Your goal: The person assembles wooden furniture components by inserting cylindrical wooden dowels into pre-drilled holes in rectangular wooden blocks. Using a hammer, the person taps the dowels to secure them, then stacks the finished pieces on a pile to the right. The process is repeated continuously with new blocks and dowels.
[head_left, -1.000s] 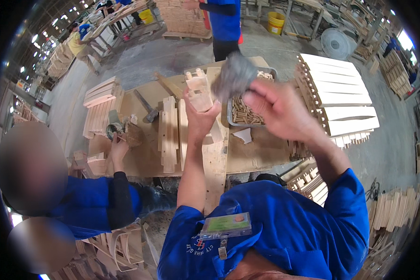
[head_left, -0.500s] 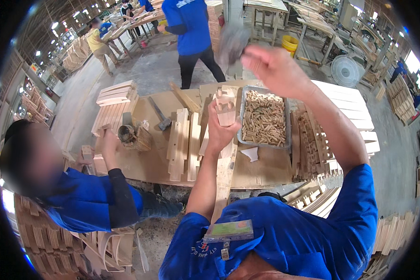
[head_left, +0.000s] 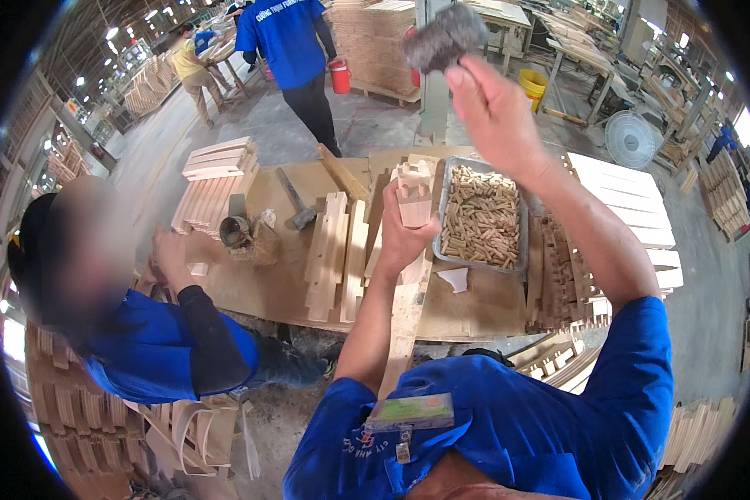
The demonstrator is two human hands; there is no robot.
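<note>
My left hand [head_left: 404, 237] is closed around a pale wooden block [head_left: 414, 204] with holes in its upper end, steadying it upright over the table. Raised above the table's far side, my right hand [head_left: 498, 117] grips a hammer [head_left: 446, 40] with a dark, worn head. The hammer is well apart from the block, and its handle is mostly hidden by my fingers. Just right of the block sits a clear plastic tray [head_left: 482, 264] full of small wooden dowels [head_left: 479, 215]. Left of my left hand lie notched wooden pieces [head_left: 327, 258].
A second hammer [head_left: 298, 204] and a glue-stained pot [head_left: 236, 233] lie on the cardboard-covered table [head_left: 283, 287]. Stacked slats [head_left: 217, 187] stand at far left, more wooden parts [head_left: 554, 267] at right. A co-worker [head_left: 167, 342] works close on my left. A white scrap [head_left: 453, 279] lies below the tray.
The hammer, blurred before, now shows clearly and higher, up with my right hand. My left hand keeps its hold on the block. Beyond the table, a person in blue has walked leftward.
</note>
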